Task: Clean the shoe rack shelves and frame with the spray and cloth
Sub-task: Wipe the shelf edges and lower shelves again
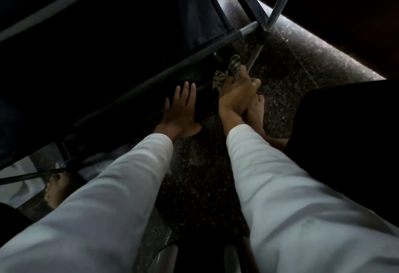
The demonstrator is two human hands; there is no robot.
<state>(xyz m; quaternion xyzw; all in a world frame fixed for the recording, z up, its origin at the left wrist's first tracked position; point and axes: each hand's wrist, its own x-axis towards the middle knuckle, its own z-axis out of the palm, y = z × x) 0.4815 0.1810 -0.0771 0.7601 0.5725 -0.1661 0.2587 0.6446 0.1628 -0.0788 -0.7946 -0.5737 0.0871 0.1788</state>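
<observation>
The shoe rack (133, 13) is seen from above in dim light. It stands on a speckled stone floor (194, 175) and fills the upper left of the view with dark fabric shelves and grey metal tubes.

Nearest the camera, two white sleeves (108, 197) are stretched forward from the bottom edge. A bare foot (55, 188) is planted on the floor at the left, partly under a low tube of the rack, and a dark trouser leg (349, 132) is bent in at the right.

Further out, the left hand (181, 110) is laid flat – fingers straight and slightly spread, holding nothing – on the dark front edge of the lower shelf. Just to its right, the right hand (235, 97) is closed tightly round a striped cloth (232, 65), whose loose ends stick up above the knuckles. The cloth is held close against the lower part of the upright post (255, 54); actual contact cannot be judged in the shadow. A second bare foot (257, 110) is seen on the floor just under this hand.

Beyond the hands, the front rail (241, 33) meets the post at the rack's corner joint – the post runs on upward past it. Farthest off, a pale stone ledge (313, 41) is lit along the floor's edge.
</observation>
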